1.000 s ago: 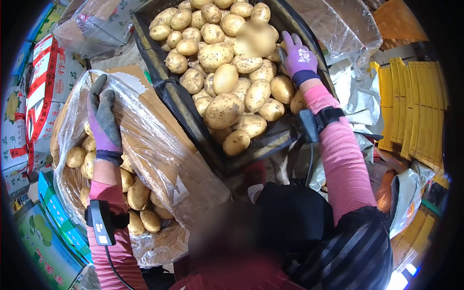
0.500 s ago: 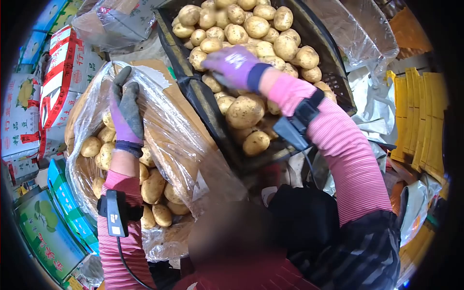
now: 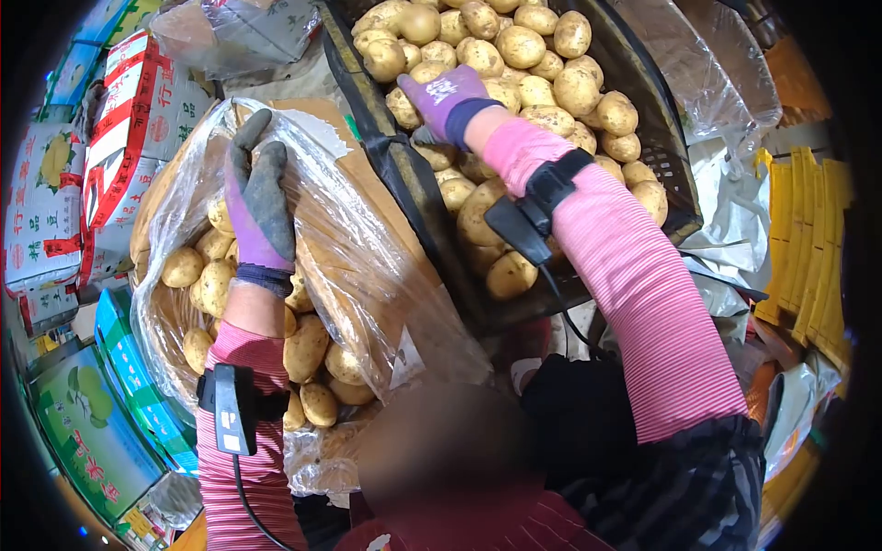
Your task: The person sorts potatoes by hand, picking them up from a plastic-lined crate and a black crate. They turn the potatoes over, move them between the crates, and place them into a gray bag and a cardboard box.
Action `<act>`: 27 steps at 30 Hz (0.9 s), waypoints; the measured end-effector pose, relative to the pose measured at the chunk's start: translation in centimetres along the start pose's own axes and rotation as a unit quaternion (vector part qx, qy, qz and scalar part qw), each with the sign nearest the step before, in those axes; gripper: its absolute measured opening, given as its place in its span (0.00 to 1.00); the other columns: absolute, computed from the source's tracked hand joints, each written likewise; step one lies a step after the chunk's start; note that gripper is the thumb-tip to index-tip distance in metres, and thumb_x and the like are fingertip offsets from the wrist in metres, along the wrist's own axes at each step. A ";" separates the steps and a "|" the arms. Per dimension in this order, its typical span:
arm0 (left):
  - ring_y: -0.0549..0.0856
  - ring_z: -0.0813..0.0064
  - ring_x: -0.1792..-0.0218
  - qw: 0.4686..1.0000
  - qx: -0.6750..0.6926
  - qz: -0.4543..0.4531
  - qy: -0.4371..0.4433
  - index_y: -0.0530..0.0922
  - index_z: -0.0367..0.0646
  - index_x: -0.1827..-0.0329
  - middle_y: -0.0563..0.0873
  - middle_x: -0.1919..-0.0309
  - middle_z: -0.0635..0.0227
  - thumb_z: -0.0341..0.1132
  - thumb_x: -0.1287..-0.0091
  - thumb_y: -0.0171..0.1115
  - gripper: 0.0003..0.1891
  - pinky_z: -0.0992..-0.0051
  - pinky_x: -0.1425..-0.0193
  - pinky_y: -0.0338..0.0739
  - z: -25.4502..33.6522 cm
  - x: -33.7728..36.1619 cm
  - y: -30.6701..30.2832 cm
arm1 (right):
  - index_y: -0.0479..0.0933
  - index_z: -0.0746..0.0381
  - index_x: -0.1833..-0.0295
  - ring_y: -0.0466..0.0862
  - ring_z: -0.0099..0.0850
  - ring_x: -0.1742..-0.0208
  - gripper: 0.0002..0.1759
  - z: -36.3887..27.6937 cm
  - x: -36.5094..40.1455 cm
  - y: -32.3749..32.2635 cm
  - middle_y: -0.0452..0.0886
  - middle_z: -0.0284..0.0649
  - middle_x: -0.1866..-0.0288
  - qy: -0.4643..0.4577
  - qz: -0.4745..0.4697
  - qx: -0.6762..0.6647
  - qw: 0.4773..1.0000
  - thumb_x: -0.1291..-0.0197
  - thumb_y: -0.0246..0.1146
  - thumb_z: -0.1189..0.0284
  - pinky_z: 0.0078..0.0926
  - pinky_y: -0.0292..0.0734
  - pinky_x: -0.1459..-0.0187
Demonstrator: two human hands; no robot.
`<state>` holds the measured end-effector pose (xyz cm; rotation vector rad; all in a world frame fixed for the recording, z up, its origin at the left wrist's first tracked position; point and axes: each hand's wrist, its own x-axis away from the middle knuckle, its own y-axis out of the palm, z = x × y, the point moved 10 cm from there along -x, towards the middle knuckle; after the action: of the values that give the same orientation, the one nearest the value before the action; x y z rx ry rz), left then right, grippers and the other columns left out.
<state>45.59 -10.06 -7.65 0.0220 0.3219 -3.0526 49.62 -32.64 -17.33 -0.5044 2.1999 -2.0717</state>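
My left hand point(image 3: 257, 197), in a purple and grey glove, reaches into a clear plastic bag point(image 3: 344, 257) lining a cardboard carton point(image 3: 372, 193). Its fingers are stretched out, thumb apart, beside the plastic edge, with nothing held. Below and around that wrist lie several potatoes point(image 3: 308, 349) inside the bag. Over a black crate point(image 3: 404, 197) heaped with potatoes point(image 3: 522, 46), my right hand point(image 3: 450, 101) bends down at the left side. Its fingers and thumb are spread about a potato point(image 3: 402, 110) still resting among the others; the fingertips are partly hidden.
White and red printed cartons point(image 3: 119, 156) are stacked at the left, with green boxes point(image 3: 92, 432) below them. Clear plastic point(image 3: 234, 37) lies behind the carton. Yellow crates point(image 3: 804, 248) and white sheeting point(image 3: 726, 202) stand at the right. Cables hang from both wrist devices.
The view has shifted, so the carton and crate appear farther right. My right hand has moved slightly toward the crate's far left side. My left hand stays outstretched in the bag.
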 end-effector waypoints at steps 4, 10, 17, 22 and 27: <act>0.79 0.79 0.44 1.000 0.009 -0.004 -0.004 0.75 0.39 0.27 0.81 0.38 0.69 0.31 0.26 0.57 0.24 0.78 0.36 0.74 -0.3 -0.1 0.0 | 0.70 0.51 0.25 0.89 0.46 0.48 0.25 0.4 -3.0 2.6 0.89 0.48 0.50 0.067 0.042 0.007 0.997 0.25 0.54 0.59 0.42 0.79 0.47; 0.79 0.80 0.45 1.000 0.015 -0.003 0.006 0.75 0.39 0.27 0.80 0.38 0.68 0.31 0.25 0.57 0.23 0.79 0.37 0.74 -0.1 0.2 0.0 | 0.71 0.54 0.27 0.87 0.50 0.45 0.45 0.9 -0.1 1.0 0.88 0.52 0.45 0.036 0.051 -0.144 0.988 0.51 0.78 0.53 0.44 0.80 0.44; 0.77 0.74 0.37 0.999 -0.019 -0.004 0.025 0.74 0.37 0.27 0.80 0.34 0.63 0.32 0.25 0.56 0.24 0.74 0.29 0.70 0.3 -0.2 0.0 | 0.69 0.58 0.26 0.83 0.49 0.36 0.51 3.4 9.2 -6.8 0.82 0.56 0.37 0.053 0.182 -0.405 0.894 0.53 0.81 0.51 0.42 0.78 0.35; 0.77 0.72 0.36 0.996 -0.071 -0.020 0.041 0.74 0.36 0.27 0.79 0.34 0.61 0.31 0.26 0.54 0.24 0.72 0.27 0.69 -0.1 -0.7 -0.3 | 0.70 0.62 0.28 0.81 0.51 0.34 0.55 4.6 15.5 -9.9 0.79 0.56 0.34 0.106 0.232 -0.367 0.895 0.57 0.82 0.44 0.43 0.77 0.34; 0.78 0.59 0.32 0.983 -0.165 -0.003 0.084 0.73 0.36 0.27 0.80 0.33 0.52 0.31 0.28 0.55 0.26 0.65 0.24 0.68 0.9 -0.4 0.0 | 0.67 0.66 0.27 0.77 0.32 0.33 0.51 5.8 21.4 -10.9 0.78 0.46 0.34 0.099 0.246 -0.585 0.767 0.50 0.83 0.54 0.33 0.74 0.32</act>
<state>45.98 -10.21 -6.72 0.2594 0.8363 -2.9654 33.06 -44.72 -3.57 0.2926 3.0534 -0.3243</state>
